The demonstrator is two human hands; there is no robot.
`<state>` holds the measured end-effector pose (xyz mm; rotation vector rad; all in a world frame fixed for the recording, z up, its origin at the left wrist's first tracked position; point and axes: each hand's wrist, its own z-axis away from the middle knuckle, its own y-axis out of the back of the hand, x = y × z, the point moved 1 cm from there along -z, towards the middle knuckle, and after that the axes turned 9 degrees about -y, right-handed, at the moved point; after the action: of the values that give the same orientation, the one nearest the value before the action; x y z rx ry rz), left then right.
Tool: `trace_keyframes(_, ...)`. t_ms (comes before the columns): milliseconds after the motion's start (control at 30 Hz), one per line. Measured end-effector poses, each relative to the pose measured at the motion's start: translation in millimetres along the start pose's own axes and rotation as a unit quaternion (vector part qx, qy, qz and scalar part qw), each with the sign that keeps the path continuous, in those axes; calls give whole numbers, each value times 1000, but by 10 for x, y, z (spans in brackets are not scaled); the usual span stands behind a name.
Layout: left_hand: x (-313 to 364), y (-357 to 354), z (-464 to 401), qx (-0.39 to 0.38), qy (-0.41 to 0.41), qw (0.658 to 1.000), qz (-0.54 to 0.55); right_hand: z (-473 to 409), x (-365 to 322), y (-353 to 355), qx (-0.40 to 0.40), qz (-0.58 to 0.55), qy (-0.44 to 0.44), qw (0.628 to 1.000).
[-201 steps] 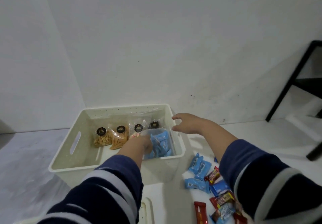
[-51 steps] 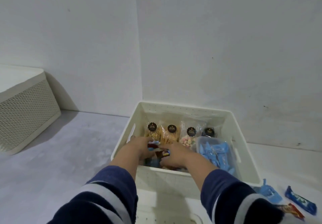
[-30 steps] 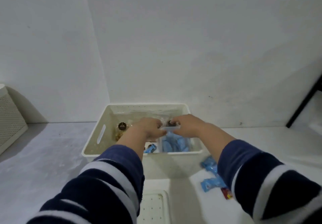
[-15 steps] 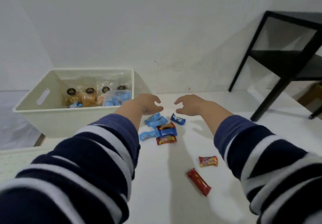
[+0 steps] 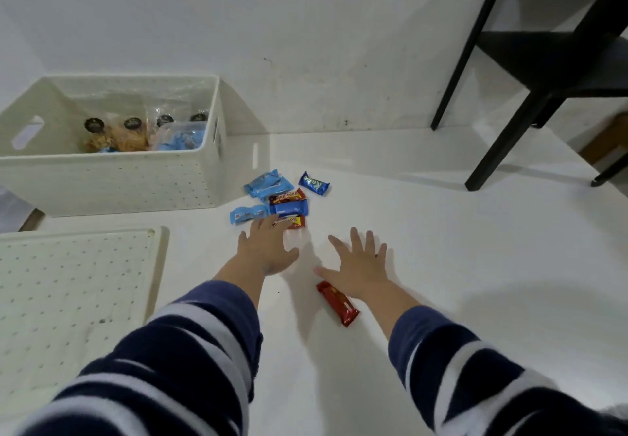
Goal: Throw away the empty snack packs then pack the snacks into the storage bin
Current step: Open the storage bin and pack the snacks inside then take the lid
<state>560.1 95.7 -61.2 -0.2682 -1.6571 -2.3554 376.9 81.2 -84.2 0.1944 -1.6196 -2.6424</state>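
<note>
A cream storage bin (image 5: pixel 112 177) stands at the left, holding clear snack bags and a tub of blue packs. On the white floor to its right lies a small pile of blue and red snack packs (image 5: pixel 282 198), with a dark blue pack (image 5: pixel 313 183) just beyond. My left hand (image 5: pixel 266 249) is spread flat, fingertips touching the nearest red pack of the pile. My right hand (image 5: pixel 360 264) is spread open on the floor, holding nothing. A long red bar (image 5: pixel 337 303) lies beside my right wrist.
The bin's perforated cream lid (image 5: pixel 74 293) lies flat at the lower left. A black metal stand (image 5: pixel 530 72) rises at the right, its legs on the floor. A white wall runs behind the bin.
Both hands left the bin, swung right and dropped low over the floor, fingers spreading open. The small red-and-yellow pack seen by the right forearm half a second ago is no longer visible.
</note>
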Motion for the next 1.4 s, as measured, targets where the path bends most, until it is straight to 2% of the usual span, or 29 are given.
trace_keyframes(200, -152, -304, -188, 73, 47, 995, -41, 56, 7, -545, 99, -8, -14, 995)
trace_keyframes(367, -350, -328, -493, 99, 33, 991, -80, -377, -59, -457, 163, -4, 6, 987)
trace_keyframes(600, -859, -126, -966, 99, -87, 983, -130, -1113, -224, -100, 163, 39, 110, 980)
trace_keyframes(833, -1117, -4, -1331, 94, -164, 978, -87, -1636, -499, 111, 184, 93, 192, 959)
trace_keyframes(967, -1155, -74, -1386, 134, -166, 973, -85, -1745, -591, 143, 171, 66, 202, 962)
trace_keyframes(1133, -1059, -176, -1229, 205, -142, 967, -52, -1629, -615, 80, 258, -15, 215, 942)
trace_keyframes(1300, -976, -215, -1026, 184, -138, 971, -68, -1539, -611, -1, 279, -23, 186, 942)
trace_keyframes(1400, -899, -319, -868, 210, -116, 966, -93, -1456, -578, -19, 274, -19, 178, 945)
